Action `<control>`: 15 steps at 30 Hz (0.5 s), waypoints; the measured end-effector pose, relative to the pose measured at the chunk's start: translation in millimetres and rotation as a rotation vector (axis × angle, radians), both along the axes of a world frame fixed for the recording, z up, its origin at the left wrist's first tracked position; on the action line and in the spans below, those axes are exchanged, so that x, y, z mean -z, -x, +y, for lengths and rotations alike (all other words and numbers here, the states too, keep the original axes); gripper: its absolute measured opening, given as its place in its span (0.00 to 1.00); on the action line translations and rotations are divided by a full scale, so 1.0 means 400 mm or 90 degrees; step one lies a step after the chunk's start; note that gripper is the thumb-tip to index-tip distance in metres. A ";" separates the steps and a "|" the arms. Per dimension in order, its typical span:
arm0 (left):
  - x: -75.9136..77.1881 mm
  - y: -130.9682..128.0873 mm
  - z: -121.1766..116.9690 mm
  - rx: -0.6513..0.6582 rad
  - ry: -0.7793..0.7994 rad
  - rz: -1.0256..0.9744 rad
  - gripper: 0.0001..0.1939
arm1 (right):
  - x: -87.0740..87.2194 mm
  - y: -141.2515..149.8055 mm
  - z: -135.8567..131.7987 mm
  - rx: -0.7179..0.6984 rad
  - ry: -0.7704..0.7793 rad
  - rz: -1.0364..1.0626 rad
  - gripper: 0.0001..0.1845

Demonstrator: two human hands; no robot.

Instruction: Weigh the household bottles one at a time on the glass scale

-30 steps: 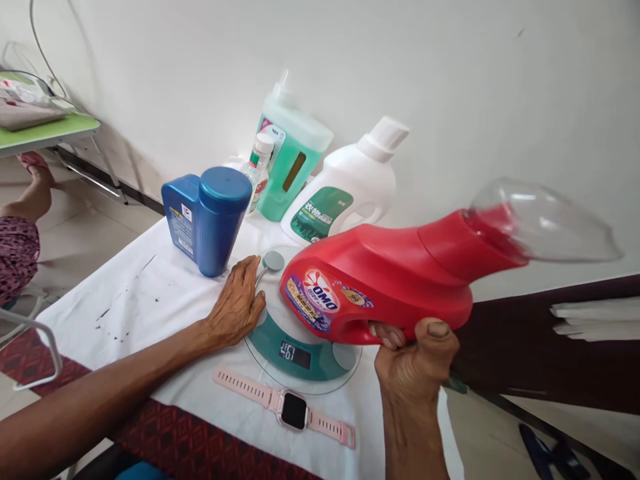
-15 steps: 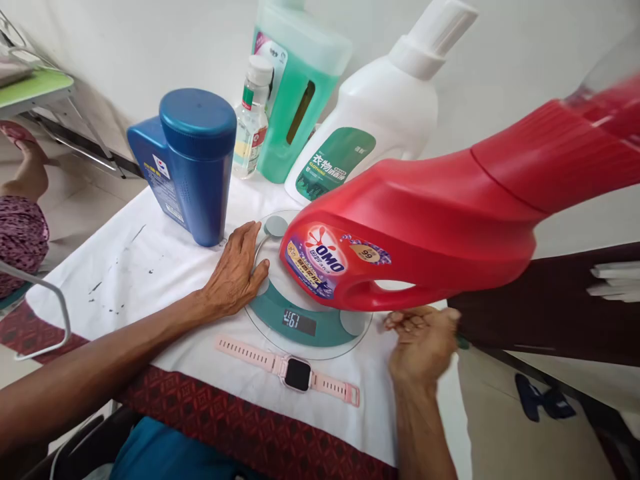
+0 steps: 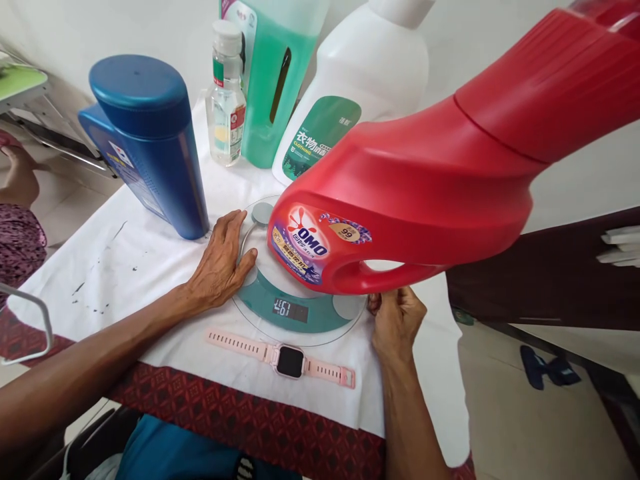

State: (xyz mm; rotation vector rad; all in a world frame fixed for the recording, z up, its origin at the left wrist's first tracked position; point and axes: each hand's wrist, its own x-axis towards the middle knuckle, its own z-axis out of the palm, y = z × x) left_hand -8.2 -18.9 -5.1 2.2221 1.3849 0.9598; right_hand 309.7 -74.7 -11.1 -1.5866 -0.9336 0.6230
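Note:
A round glass scale with a green band and a lit display lies on the white cloth. The large red OMO detergent bottle stands on it, looking strongly slanted in this wide view. At the scale's left rim rests my left hand, fingers extended and thumb apart. By the right rim, below the bottle's handle, my right hand is closed with curled fingers. What its fingertips grip, if anything, is hidden. A pink-strapped smartwatch lies in front of the scale.
Behind stand a blue bottle, a small clear bottle, a green-liquid bottle and a white clothing-detergent bottle. Dark red patterned cloth borders the near edge. A person's leg shows at left; dark slippers lie on the floor.
My right hand has come in against the scale's right rim, and its fingers have curled closed. My left hand stays at the left rim. The view has shifted slightly.

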 end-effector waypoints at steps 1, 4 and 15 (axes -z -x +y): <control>0.000 0.000 0.000 -0.002 0.001 0.000 0.31 | 0.001 0.000 -0.001 0.001 0.001 -0.005 0.28; -0.001 -0.001 -0.001 -0.001 0.005 -0.004 0.31 | -0.001 0.000 -0.001 0.005 0.010 -0.026 0.28; 0.000 0.001 0.000 0.005 0.005 -0.006 0.31 | -0.014 0.007 -0.004 0.009 0.011 -0.007 0.27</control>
